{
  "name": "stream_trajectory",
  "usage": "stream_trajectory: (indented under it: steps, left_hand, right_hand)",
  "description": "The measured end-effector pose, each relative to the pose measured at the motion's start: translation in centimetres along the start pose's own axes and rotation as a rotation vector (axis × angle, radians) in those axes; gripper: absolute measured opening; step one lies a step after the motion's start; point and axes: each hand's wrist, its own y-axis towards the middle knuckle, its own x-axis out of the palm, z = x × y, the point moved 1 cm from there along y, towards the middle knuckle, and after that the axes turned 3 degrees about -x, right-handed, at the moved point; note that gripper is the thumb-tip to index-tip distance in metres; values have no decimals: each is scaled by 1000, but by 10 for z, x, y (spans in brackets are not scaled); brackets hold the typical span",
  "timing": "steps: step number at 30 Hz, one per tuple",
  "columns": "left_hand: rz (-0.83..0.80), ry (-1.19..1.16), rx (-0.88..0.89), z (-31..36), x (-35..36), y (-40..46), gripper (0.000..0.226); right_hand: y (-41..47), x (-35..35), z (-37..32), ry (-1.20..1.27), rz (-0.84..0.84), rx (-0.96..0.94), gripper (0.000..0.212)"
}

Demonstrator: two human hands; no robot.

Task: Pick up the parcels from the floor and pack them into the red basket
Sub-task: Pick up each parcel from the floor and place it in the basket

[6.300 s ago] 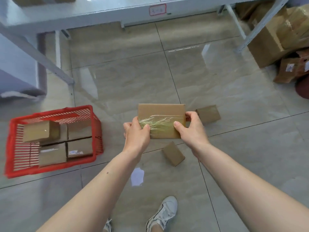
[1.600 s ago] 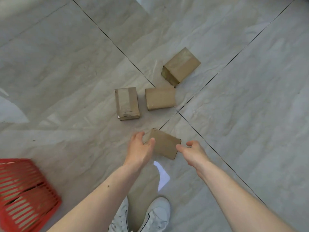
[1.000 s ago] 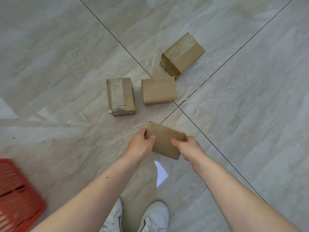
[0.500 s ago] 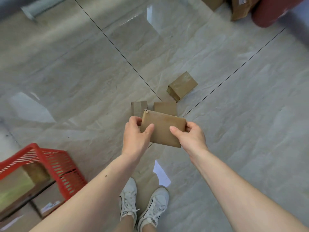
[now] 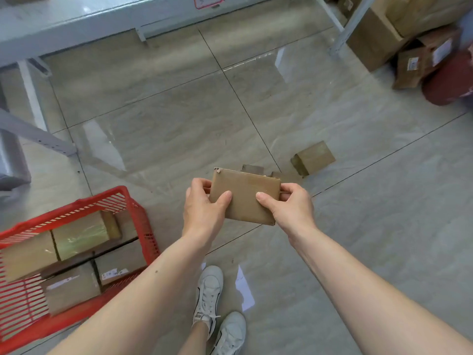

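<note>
1. A glossy grey tiled floor (image 5: 179, 119) is seen from above, with dark grout lines crossing it and window light reflected in the shine.
2. Along the top edge a pale metal shelf (image 5: 107, 19) is set on angled legs, and a small red-framed label (image 5: 207, 1) is stuck on its front.
3. Up in the right corner big cartons (image 5: 376, 39) are piled, with a dark red thing just beside them (too blurry to be told).
4. A flat brown parcel (image 5: 245, 194) is held up in the air, mid-frame, well above the floor.
5. It's gripped by both hands: the left hand (image 5: 203, 208) is wrapped round its left end with the thumb laid on top, and the right hand (image 5: 289, 206) is wrapped round the right end the same way. So the fingers of both are curled and holding the parcel.
6. A red basket (image 5: 138, 216) is sat on the floor at lower left, clear of the held parcel.
7. Four or so boxes (image 5: 84, 234) are already packed inside it, one with shiny tape on top and two with white labels.
8. One small box (image 5: 313, 157) is left on the floor to the right, beyond the hands.
9. Bits of two more (image 5: 252, 169) can be made out poking above the held parcel's far edge, mostly hidden.
10. White sneakers (image 5: 208, 290) are seen at the bottom, between the forearms.
</note>
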Motion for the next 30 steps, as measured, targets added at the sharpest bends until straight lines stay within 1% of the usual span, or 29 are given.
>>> stream_trajectory:
  steps: [3, 11, 18, 22, 24, 27, 30]
  left_hand:
    - [47, -32, -38, -25, -39, -8, 28]
    - [185, -129, -166, -105, -144, -25, 39]
    - [216, -150, -242, -177, -244, -32, 60]
    - [237, -145, -265, -222, -307, -34, 64]
    - [245, -145, -280, -247, -337, -33, 65]
    - [244, -137, -295, -282, -376, -29, 58]
    - [227, -113, -295, -308, -408, -23, 51]
  right_hand:
    - [-20, 34, -4, -46, -61, -45, 43]
    - [-82, 141, -13, -237, -210, -142, 44]
    - [-144, 250, -9, -346, -285, -171, 46]
    - [-187, 318, -2, -340, -325, -168, 50]
    - [-207, 351, 3, -350, -338, -168, 56]
    - [-233, 394, 11, -365, -348, -153, 77]
    - [-255, 427, 17, -396, -389, -161, 84]
